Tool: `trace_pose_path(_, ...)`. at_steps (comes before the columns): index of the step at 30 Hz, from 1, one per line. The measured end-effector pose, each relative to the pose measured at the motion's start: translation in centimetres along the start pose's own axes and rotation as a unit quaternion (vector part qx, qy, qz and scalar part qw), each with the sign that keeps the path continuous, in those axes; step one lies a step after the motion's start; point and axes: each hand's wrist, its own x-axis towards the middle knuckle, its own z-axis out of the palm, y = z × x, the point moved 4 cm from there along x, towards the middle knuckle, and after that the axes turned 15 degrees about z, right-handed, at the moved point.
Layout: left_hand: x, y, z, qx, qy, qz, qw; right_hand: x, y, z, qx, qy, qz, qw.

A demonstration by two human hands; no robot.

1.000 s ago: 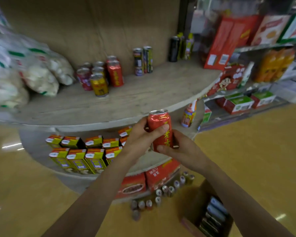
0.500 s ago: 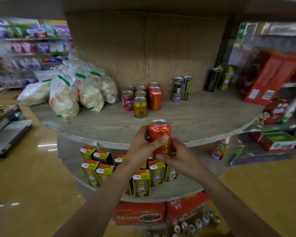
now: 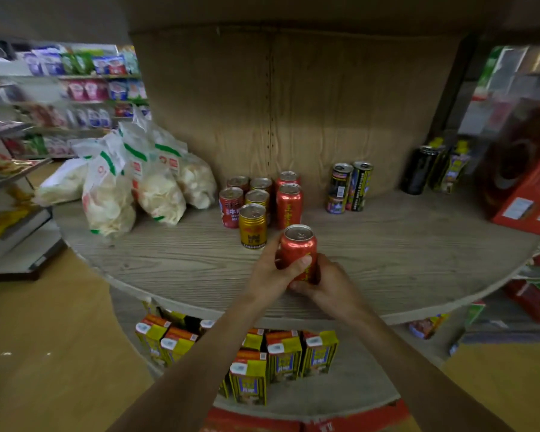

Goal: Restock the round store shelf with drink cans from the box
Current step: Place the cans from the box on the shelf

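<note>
I hold a red drink can upright over the round wooden shelf, just in front of a cluster of red and gold cans. My left hand grips the can's left side with the thumb across its front. My right hand cups its lower right side. Whether the can's base touches the shelf is hidden by my hands. The box is out of view.
Bags of white snacks lie at the shelf's left. Two dark cans, a black can and a red carton stand to the right. Yellow drink cartons fill the lower tier. Bare shelf board lies right of my hands.
The red can has gone forward and up from in front of the shelf edge to over the shelf, near the standing cans. The view has come closer to the shelf.
</note>
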Motion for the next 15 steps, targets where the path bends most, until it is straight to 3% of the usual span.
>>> trace_pose_path(11, 4.5, -3.2, 0.9, 0.062, 0.049, -0.032, 0.996, 7.1, 0.6, 0.4, -0.002, 0.023, -0.032, 0.999)
trace_pose_path(15, 4.7, -3.8, 1.4, 0.115, 0.065, -0.005, 0.991, 8.2, 0.8, 0.8, -0.015, 0.035, -0.038, 0.999)
